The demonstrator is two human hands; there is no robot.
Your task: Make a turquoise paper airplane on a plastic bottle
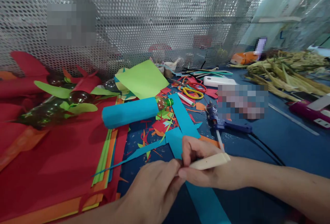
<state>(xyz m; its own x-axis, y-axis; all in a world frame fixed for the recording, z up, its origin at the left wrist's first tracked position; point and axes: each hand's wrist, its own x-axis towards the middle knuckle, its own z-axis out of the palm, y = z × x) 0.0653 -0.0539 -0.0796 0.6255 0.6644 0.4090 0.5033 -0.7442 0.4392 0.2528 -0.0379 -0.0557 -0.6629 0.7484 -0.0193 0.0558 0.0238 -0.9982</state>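
Note:
My right hand (206,167) is closed round a flat cream-coloured handle-like piece (211,161), whose blunt end sticks out past the palm. Its other end disappears among my fingers. My left hand (157,186) meets the right fingertips with its fingers pinched together, and what lies between them is hidden. Under both hands a long blue paper strip (203,200) runs toward me, with more cut blue paper (182,114) beyond. Farther off lies a bottle wrapped in blue paper (131,111), on its side, its green neck pointing right.
Red paper sheets (59,169) are stacked at left, beside paper-decorated bottles (82,93). A blue glue gun (229,126) with a cord lies at right. Yellow-handled scissors (193,93), paper scraps and dried husks (288,69) lie farther back, before a perforated metal screen (144,21).

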